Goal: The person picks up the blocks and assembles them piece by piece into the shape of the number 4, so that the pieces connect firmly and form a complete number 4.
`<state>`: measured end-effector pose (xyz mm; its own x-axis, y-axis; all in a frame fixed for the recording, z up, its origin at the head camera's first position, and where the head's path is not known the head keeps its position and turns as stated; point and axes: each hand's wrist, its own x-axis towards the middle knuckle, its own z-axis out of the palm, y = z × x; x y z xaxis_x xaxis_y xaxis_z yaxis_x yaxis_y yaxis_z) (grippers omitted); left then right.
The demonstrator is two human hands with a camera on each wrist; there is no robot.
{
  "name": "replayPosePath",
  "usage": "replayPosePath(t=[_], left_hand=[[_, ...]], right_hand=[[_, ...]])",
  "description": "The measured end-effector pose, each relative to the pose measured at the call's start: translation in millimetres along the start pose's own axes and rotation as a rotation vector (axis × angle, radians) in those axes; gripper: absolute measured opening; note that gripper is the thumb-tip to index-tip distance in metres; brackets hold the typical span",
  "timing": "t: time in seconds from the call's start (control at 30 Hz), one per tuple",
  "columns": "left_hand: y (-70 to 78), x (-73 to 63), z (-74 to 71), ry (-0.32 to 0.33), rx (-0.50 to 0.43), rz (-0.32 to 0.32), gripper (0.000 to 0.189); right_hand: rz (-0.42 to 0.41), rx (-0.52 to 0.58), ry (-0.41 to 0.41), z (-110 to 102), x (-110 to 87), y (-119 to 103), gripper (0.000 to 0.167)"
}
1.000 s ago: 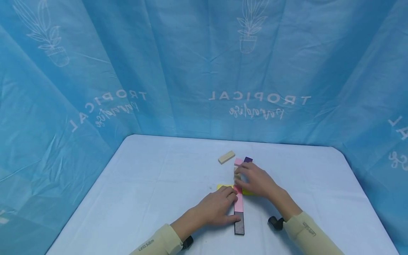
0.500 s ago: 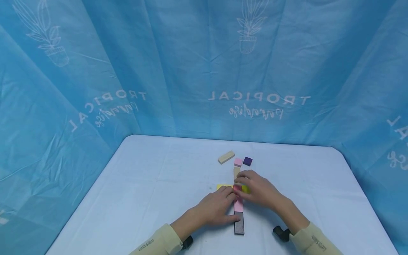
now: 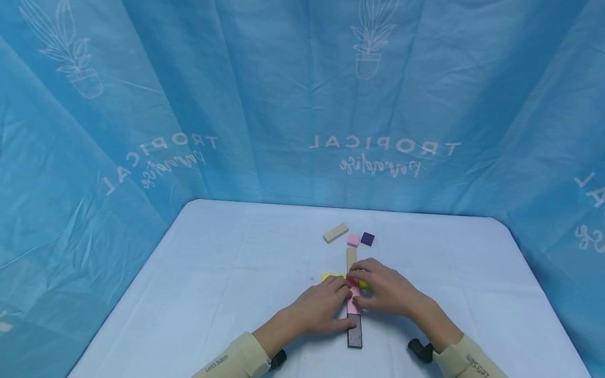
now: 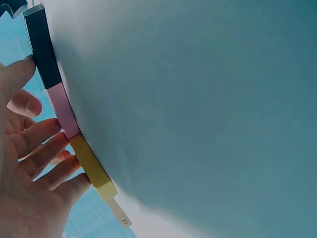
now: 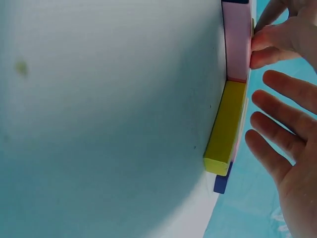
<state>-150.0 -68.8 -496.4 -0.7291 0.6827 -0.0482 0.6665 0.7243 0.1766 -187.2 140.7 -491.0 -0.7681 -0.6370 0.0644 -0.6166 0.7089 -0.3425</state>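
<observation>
A row of blocks runs away from me on the white table: a dark grey block (image 3: 354,337), a pink block (image 3: 352,307), a red block (image 3: 353,279) and a pale wooden block (image 3: 351,257). Yellow (image 3: 333,275) shows on both sides of the red part. My left hand (image 3: 315,311) rests along the row, its thumb at the dark block and its fingertips touching the pink and yellow blocks (image 4: 94,168). Over the red and pink blocks is my right hand (image 3: 391,290), fingers loosely bent. In the right wrist view its fingers stand apart from the yellow block (image 5: 225,124).
Beyond the row lie a loose pale wooden block (image 3: 336,233), a small pink block (image 3: 353,240) and a small dark purple block (image 3: 367,239). A blue printed curtain (image 3: 283,105) surrounds the back and sides of the white table (image 3: 227,252).
My right hand has drawn back toward me from the pale wooden block to the red and pink blocks, uncovering the wooden and purple blocks. The left hand stays in place.
</observation>
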Motion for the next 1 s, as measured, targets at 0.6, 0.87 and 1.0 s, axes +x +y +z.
replayPosePath(t=[0.6,0.87,1.0], left_hand=[[0.8,-0.4,0.9,0.045,-0.019,0.030,0.068],[0.4,-0.9,0.0,0.033,-0.011,0.022,0.068],[-0.7,-2.2,-1.9,0.031,-0.005,0.030,0.066]], right_hand=[[-0.012,-0.011,-0.055,1,-5.7,-17,0.062],[-0.009,-0.004,-0.044,8,-5.0,-15,0.065],[-0.004,0.010,-0.031,11,-3.0,-13,0.066]])
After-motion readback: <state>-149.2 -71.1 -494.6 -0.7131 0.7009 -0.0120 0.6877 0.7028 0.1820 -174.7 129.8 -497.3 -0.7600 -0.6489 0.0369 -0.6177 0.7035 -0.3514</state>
